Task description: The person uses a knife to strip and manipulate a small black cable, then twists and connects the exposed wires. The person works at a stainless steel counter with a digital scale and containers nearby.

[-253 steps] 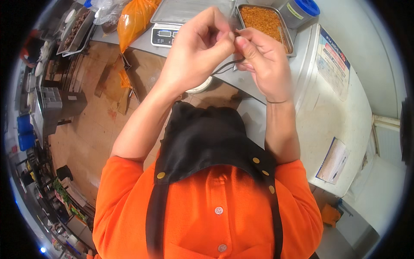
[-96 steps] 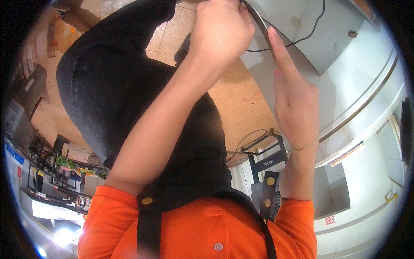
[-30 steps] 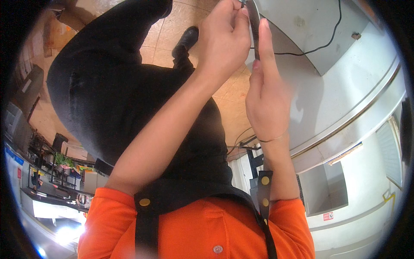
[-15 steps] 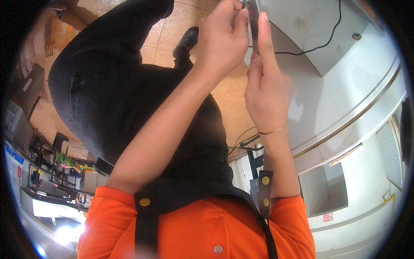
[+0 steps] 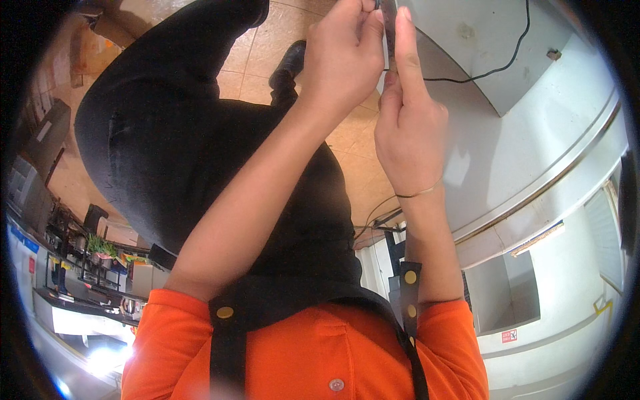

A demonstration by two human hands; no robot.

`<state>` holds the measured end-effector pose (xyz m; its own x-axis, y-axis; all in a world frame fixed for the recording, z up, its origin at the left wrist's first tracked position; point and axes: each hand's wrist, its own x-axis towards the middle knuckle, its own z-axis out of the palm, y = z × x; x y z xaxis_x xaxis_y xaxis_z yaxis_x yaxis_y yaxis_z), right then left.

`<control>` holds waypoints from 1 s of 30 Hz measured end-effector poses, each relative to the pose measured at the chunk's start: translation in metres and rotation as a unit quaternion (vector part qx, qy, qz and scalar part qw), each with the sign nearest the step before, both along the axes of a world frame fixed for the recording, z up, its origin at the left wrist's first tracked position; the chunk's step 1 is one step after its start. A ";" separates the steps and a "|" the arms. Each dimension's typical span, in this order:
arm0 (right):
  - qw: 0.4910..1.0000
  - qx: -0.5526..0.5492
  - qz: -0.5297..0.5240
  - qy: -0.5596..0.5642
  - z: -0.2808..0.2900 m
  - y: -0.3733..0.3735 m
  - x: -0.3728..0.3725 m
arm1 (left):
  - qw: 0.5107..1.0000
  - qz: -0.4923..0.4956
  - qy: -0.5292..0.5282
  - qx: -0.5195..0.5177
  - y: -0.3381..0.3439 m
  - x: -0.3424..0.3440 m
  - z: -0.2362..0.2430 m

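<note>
My left hand [image 5: 345, 63] is closed at the top of the view, with thumb and fingertips pinching a thin dark piece [image 5: 377, 4] that runs off the upper edge. Close on its right is my right hand [image 5: 412, 127], its index finger stretched upward and the other fingers curled. Its thumb lies by the lower end of a narrow grey-brown strip [image 5: 391, 41] between the hands; whether the strip is held or is a panel's edge, I cannot tell. A thin black cable [image 5: 475, 79] passes behind my right index finger and curves up to the right.
A grey panel [image 5: 477, 50] with a sharp corner stands beyond my right hand, against a pale curved surface [image 5: 533, 127]. My bent leg [image 5: 160, 153] in dark trousers fills the left, above a tiled floor [image 5: 277, 30]. Equipment and a green plant [image 5: 100, 247] show far left.
My right hand has moved slightly up and left, closer to my left hand, so less of the strip shows between them. The left hand keeps its pinch nearly in place.
</note>
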<state>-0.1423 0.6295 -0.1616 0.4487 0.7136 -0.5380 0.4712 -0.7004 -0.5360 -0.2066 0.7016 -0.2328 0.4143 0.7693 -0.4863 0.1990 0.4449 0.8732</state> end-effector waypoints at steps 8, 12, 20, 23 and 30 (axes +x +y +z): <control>0.999 -0.019 -0.018 0.023 0.002 0.007 -0.003 | 0.999 -0.017 0.033 0.024 0.001 -0.003 -0.001; 1.000 -0.012 -0.013 0.019 -0.003 0.004 -0.002 | 0.997 -0.019 0.056 0.059 0.003 -0.004 -0.001; 0.999 -0.028 -0.026 0.024 0.002 0.011 -0.006 | 0.996 -0.006 0.036 0.085 0.002 -0.005 -0.002; 0.999 -0.020 -0.028 0.029 -0.001 0.010 -0.006 | 0.995 -0.012 0.042 0.086 0.003 -0.006 -0.002; 0.999 0.004 -0.019 0.025 0.005 0.018 -0.007 | 0.995 -0.008 0.032 0.091 0.002 -0.007 -0.004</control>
